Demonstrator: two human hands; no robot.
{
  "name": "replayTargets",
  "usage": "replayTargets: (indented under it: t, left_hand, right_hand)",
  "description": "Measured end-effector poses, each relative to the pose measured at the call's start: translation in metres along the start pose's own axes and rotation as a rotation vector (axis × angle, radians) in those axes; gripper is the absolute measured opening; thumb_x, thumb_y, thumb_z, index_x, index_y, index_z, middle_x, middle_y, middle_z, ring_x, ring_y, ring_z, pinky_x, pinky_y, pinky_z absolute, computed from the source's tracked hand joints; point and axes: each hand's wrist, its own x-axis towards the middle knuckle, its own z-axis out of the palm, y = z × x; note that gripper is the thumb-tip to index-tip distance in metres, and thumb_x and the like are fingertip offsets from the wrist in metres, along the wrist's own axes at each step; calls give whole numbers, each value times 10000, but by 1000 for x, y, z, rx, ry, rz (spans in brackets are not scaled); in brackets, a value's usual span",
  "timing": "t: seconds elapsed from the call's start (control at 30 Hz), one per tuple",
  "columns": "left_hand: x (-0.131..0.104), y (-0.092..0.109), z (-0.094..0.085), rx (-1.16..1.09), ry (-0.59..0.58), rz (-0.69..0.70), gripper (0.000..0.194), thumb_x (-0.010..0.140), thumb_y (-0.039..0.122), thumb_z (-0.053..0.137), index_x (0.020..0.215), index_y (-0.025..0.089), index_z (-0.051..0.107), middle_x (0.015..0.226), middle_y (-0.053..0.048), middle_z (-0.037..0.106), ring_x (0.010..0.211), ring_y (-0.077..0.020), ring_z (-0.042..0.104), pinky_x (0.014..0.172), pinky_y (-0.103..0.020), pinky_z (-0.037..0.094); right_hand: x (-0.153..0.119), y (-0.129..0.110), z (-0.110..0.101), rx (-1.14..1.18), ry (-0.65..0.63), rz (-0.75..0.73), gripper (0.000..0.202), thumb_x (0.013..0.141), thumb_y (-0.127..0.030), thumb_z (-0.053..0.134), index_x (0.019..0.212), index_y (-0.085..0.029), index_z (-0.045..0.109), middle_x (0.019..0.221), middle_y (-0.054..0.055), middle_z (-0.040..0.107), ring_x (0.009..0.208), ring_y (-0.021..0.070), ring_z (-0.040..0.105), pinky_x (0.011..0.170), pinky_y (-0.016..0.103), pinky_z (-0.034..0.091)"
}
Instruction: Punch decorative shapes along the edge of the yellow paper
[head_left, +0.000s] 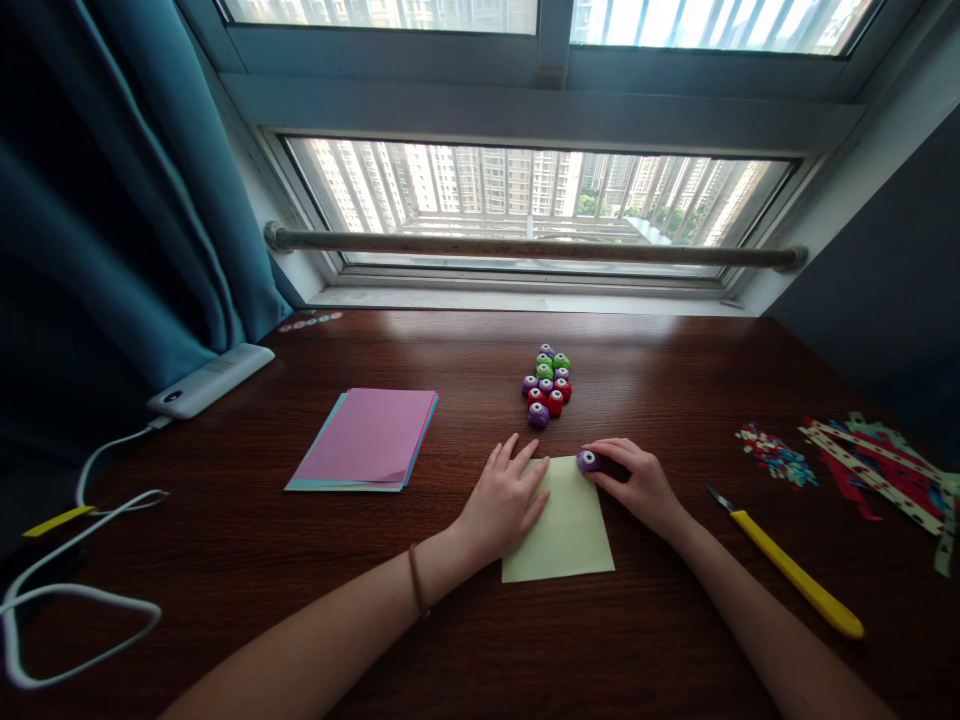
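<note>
Left hand laid on yellow sheet, fingers splayed toward one o'clock. By right hand, angled toward ten, purple punch is pinched at sheet's one-o'clock corner.

Surface: dark brown, wood-grained. Lying on it: pale yellow sheet, pink-topped paper stack, small purple, green and red pieces, yellow-handled knife, paper cuttings, perforated strips, white device.

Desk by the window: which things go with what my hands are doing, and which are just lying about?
Goes with it, seemingly:
Yellow paper, under your left hand
Purple punch, in your right hand
Probably also other punches, paper stack, cutouts, strips

Apparently just lying about:
White device
White cable
Yellow-handled knife, unheld
</note>
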Motion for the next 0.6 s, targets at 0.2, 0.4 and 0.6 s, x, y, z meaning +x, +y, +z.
replayTargets:
  t: [0.2,0.4,0.6]
  left_hand:
    - [1,-2,1,-13,64,2,441,912,318,461,1296,109,403,1389,-145,305,1297,-335,181,1032,-518,256]
    - [8,8,-17,-66,123,150,510,951,268,367,1395,112,172,1436,-77,228,1334,-266,55,1081,-501,131]
    - [26,25,-19,-140,-19,247,766,911,283,484,1399,142,-89,1427,-43,256,1334,-243,-54,1058,-564,-29]
  right_hand:
    - [-1,0,-1,-2,-18,3,397,763,-194,678,1135,-264,561,1083,9,560,1000,191,512,908,329,408]
    - [-1,-3,0,123,73,45,396,834,-278,599,1212,-237,490,1106,32,555,889,175,561,777,305,477]
    - [-1,2,-2,217,212,121,307,900,-334,487,1174,-200,518,1069,53,588,863,183,585,799,329,479]
